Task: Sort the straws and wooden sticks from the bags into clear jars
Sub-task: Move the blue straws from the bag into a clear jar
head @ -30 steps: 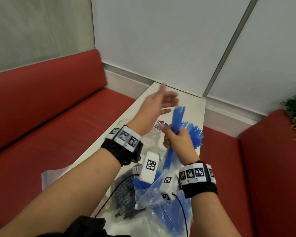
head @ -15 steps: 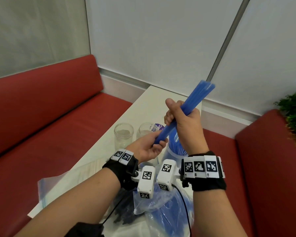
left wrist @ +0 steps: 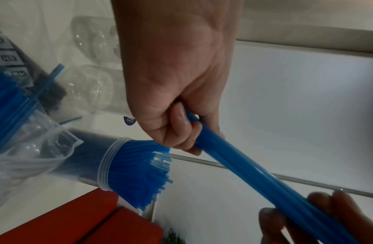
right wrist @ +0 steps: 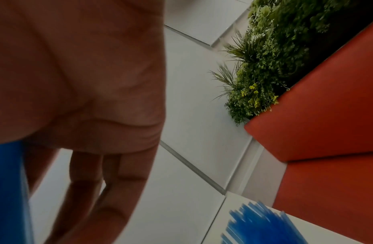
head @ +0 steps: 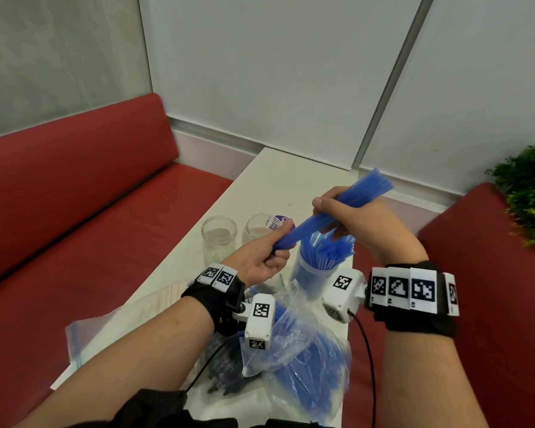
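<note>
A bundle of blue straws [head: 337, 208] slants above the table, held at both ends. My left hand [head: 267, 257] grips its lower end; in the left wrist view the fingers [left wrist: 181, 130] curl round the bundle of blue straws [left wrist: 254, 173]. My right hand [head: 349, 217] grips the upper part, its fingers [right wrist: 118, 189] curled beside the straws [right wrist: 8, 189]. Beneath stands a clear jar [head: 309, 273] packed with blue straws [left wrist: 139, 168]. Two clear jars [head: 218, 239] [head: 260, 230] stand further left with no straws in them. A plastic bag [head: 300, 341] of blue straws lies near me.
A dark bag [head: 226, 378] of black pieces lies beside the straw bag, and a flat clear bag [head: 112, 329] hangs over the table's [head: 291, 174] left edge. Red benches [head: 90, 211] flank the narrow table. A green plant [head: 528, 193] stands at right.
A second ago my left hand was raised open and only my right held straws. My left hand then took the bundle's lower end; since half a second ago the bundle has tilted slightly flatter.
</note>
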A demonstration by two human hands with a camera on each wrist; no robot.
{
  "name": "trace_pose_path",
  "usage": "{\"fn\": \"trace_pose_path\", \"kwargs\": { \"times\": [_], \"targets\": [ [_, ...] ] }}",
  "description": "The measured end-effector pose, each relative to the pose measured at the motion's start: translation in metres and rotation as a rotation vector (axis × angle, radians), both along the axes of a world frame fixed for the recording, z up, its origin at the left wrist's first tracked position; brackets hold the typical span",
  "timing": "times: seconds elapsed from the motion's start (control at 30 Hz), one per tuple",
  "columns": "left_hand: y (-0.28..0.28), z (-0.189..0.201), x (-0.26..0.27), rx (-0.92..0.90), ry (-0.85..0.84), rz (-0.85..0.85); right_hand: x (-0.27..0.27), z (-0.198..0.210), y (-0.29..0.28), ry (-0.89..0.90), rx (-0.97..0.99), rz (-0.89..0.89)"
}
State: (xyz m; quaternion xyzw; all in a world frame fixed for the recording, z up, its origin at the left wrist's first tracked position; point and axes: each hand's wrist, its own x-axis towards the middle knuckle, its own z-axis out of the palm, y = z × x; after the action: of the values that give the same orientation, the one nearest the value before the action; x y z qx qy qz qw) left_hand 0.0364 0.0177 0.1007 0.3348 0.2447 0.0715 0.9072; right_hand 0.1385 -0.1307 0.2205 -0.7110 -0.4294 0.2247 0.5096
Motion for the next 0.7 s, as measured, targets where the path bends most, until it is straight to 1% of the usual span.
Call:
{"fn": "trace_pose_path", "kwargs": {
  "times": [0.07,0.13,0.2,0.27,0.37,0.43,0.5,0.57,0.6,0.7],
  "targets": [
    [-0.002,-0.001,0.001,-0.009,-0.009,-0.029,0.000,-0.001,-0.002,0.062,-0.003,0.006],
    [-0.003,-0.003,0.003,0.016,0.017,-0.014,-0.002,-0.001,-0.004,0.097,0.003,0.023],
    [-0.001,-0.004,0.005,0.054,0.071,0.031,-0.004,0.000,-0.005,0.088,0.014,0.034],
    [0.002,-0.004,0.006,0.047,0.104,0.063,-0.005,0.004,-0.007,0.054,0.042,0.005],
    [0.008,-0.005,0.003,0.039,0.139,0.088,-0.004,0.018,-0.008,-0.047,0.201,-0.148],
    [0.008,-0.005,0.002,0.035,0.144,0.077,-0.005,0.025,-0.006,-0.185,0.337,-0.249],
    [0.005,-0.005,0.003,0.029,0.124,0.053,-0.011,0.025,0.000,-0.305,0.407,-0.302],
    [0.004,-0.006,0.004,0.026,0.110,0.040,-0.017,0.022,0.005,-0.364,0.377,-0.318],
    [0.004,-0.007,0.003,0.025,0.111,0.036,-0.016,0.021,0.005,-0.363,0.324,-0.302],
    [0.007,-0.015,-0.003,0.033,0.145,0.047,-0.005,0.025,-0.006,-0.286,0.064,-0.167]
  ]
}}
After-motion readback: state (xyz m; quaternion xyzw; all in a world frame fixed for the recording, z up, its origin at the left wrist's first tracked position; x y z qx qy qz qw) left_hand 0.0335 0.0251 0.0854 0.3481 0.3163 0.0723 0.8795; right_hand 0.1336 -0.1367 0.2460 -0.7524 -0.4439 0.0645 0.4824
